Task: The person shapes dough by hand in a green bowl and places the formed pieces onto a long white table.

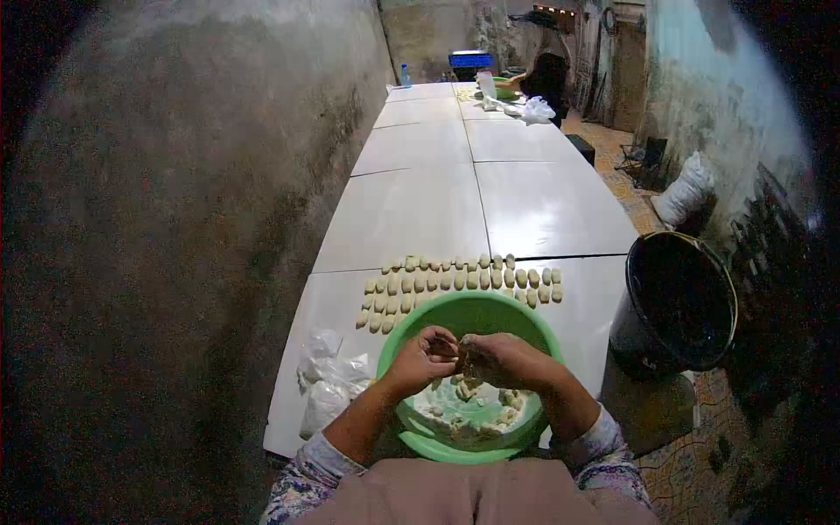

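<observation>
Both my hands meet over a light green basin (534, 328). The fingers of my left hand (427, 357) are curled inward, their tips close to my right hand (500, 357), whose fingers are pressed together. What lies between them is too small and hidden to make out. Below them, white flour and lumps of pale dough (512, 407) lie in the basin. Beyond its far rim, several small oblong dough pieces (433, 282) are laid out in rows on the white table (402, 210).
Bags of white powder (325, 398) rest left of the basin. A large black bucket (630, 337) stands at the right. Another person (549, 79) is at the table's far end, near a green bowl (506, 91) and plastic bags (535, 110). A wall (219, 219) runs along the left.
</observation>
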The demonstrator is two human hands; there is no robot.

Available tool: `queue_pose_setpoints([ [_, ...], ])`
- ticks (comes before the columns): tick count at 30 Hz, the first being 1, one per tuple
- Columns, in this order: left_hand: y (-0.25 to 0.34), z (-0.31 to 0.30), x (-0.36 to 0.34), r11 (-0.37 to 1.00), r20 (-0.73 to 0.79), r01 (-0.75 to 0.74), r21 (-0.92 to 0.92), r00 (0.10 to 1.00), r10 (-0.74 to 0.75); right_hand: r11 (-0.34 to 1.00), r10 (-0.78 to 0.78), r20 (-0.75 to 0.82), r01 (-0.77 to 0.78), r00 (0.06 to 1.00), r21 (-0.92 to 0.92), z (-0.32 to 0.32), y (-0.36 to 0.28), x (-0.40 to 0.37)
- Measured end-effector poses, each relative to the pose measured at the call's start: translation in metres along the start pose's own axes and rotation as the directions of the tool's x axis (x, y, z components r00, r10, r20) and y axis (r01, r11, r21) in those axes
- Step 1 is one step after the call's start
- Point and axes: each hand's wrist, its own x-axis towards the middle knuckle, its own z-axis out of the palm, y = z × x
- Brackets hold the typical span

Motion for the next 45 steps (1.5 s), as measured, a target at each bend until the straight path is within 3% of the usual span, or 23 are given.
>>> queue_pose_setpoints([
  [7,-0.007,-0.004,0.001,0.999,0.025,-0.048,0.0,0.999,0.048,0.999,0.031,0.02,-0.031,0.999,0.005,0.0,-0.002,0.0],
  [9,0.003,-0.002,-0.002,0.98,0.038,0.073,-0.187,0.997,-0.067,1.0,0.005,-0.019,-0.004,1.0,0.021,-0.002,-0.006,-0.001],
  [11,0.004,-0.004,-0.001,0.989,0.067,0.087,-0.118,0.995,-0.079,1.0,0.001,-0.02,0.0,1.0,0.013,-0.003,-0.009,-0.001],
  [13,-0.001,-0.007,0.004,0.988,0.169,0.029,-0.151,0.986,-0.003,1.0,-0.003,-0.02,0.003,1.0,0.005,-0.005,-0.011,-0.001],
  [14,-0.002,-0.011,0.002,0.997,0.185,0.079,0.024,0.979,-0.083,0.998,-0.056,-0.029,0.055,0.998,-0.012,-0.006,-0.011,-0.002],
  [16,0.003,-0.007,-0.001,0.995,0.248,0.094,-0.034,0.965,-0.083,0.994,-0.106,-0.038,0.105,0.994,-0.028,-0.007,-0.01,-0.002],
  [18,0.007,-0.007,-0.003,0.989,0.342,0.115,-0.09,0.936,-0.077,0.974,-0.173,-0.054,0.163,0.983,-0.16,-0.006,-0.008,-0.002],
  [21,0.012,-0.004,-0.003,0.977,0.227,0.21,-0.026,0.953,-0.199,0.97,-0.18,-0.02,0.174,0.983,-0.17,-0.005,-0.004,-0.001],
  [25,0.008,-0.008,-0.001,0.976,0.184,0.189,-0.108,0.969,-0.168,0.968,-0.249,-0.112,0.247,0.962,-0.034,-0.001,-0.004,-0.002],
  [27,0.015,-0.006,-0.002,0.981,0.107,0.195,0.011,0.975,-0.195,0.989,0.029,-0.131,-0.01,0.991,0.145,-0.002,-0.015,-0.003],
  [29,0.006,-0.011,0.0,0.983,0.13,0.18,0.022,0.975,-0.181,0.995,-0.049,-0.163,0.062,0.985,0.073,0.0,-0.003,-0.001],
  [32,-0.003,-0.016,0.002,0.989,0.169,0.148,0.008,0.975,-0.147,0.988,-0.072,0.0,0.071,0.997,-0.138,-0.004,-0.001,0.004],
  [33,0.003,-0.013,0.0,0.989,0.169,0.148,0.007,0.975,-0.147,0.988,-0.072,0.0,0.071,0.997,-0.138,-0.003,0.002,0.004],
  [35,0.019,-0.006,-0.006,0.968,0.226,0.157,-0.195,0.968,-0.112,0.961,-0.275,-0.099,0.274,0.956,-0.028,-0.001,0.009,0.002],
  [36,0.015,-0.009,-0.006,0.938,0.287,0.183,-0.294,0.953,-0.096,0.961,-0.275,-0.099,0.274,0.956,-0.028,-0.001,0.009,0.002],
  [39,0.009,-0.011,-0.004,0.945,0.249,0.135,-0.298,0.967,-0.059,0.979,-0.198,-0.138,0.191,0.97,-0.067,-0.002,0.007,0.003],
  [41,0.008,-0.012,-0.004,0.958,0.245,0.121,-0.261,0.968,-0.055,0.96,-0.278,-0.112,0.277,0.954,-0.027,-0.004,0.003,0.003],
  [43,0.01,-0.012,-0.003,0.979,0.237,0.118,-0.166,0.969,-0.076,0.968,-0.247,-0.127,0.25,0.961,0.005,-0.001,-0.001,0.002],
  [45,0.003,-0.014,-0.002,0.987,0.185,0.138,-0.083,0.975,-0.121,0.977,-0.106,-0.2,0.139,0.974,0.16,0.001,-0.005,0.0],
])
